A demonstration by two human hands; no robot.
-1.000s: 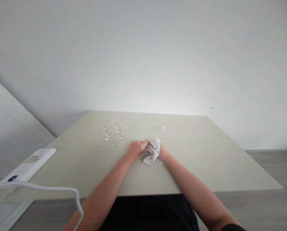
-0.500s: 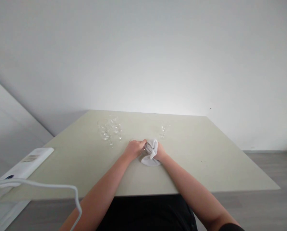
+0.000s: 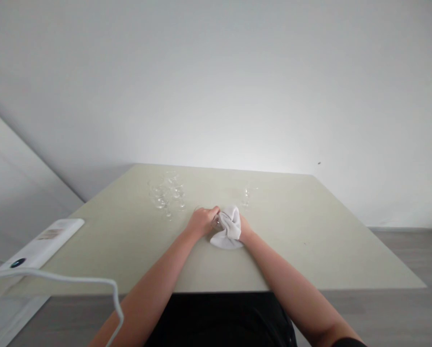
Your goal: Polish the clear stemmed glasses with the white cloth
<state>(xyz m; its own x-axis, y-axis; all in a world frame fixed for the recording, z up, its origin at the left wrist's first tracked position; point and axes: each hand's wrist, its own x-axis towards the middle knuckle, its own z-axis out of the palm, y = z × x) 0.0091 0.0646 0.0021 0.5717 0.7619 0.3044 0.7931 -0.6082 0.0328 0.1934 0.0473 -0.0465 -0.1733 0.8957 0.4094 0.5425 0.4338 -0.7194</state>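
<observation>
My left hand is closed around a clear stemmed glass, whose bowl points to the right. A white cloth covers the glass's right end and hangs in folds over the table. My right hand grips the cloth from the right side, its fingers mostly hidden behind the fabric. Both hands are close together, low over the middle of the table. How far the cloth reaches into the glass I cannot tell.
Several clear stemmed glasses stand clustered at the back left of the pale table. Another clear glass stands beyond my right hand. A white box-like device lies at the left edge, and a white cable crosses the lower left.
The cloth has turned and refolded around the glass, with my right hand shifted slightly to the right. My left hand keeps its hold, and the view has tilted a little.
</observation>
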